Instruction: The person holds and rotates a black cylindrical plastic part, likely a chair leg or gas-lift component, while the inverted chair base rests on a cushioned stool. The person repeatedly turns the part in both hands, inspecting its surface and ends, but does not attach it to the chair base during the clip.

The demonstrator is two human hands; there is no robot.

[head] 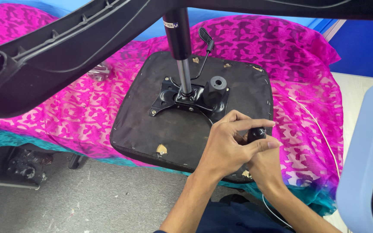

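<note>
Gripping small black knob (256, 133) with left hand (227, 149) fingers; right hand (264, 166) closed beneath, at 4 o'clock of upturned chair seat (147, 125); pink cloth (83, 108) underneath.

1. The right hand (264, 166) lies mostly behind the left hand (229, 146); its fingers cannot be seen.
2. The small black object (256, 133) between the fingers is largely covered; its shape is unclear.
3. The black chair base (65, 43) is cut off by the top edge.
4. The pale blue object (365, 172) runs off the right edge.
</note>
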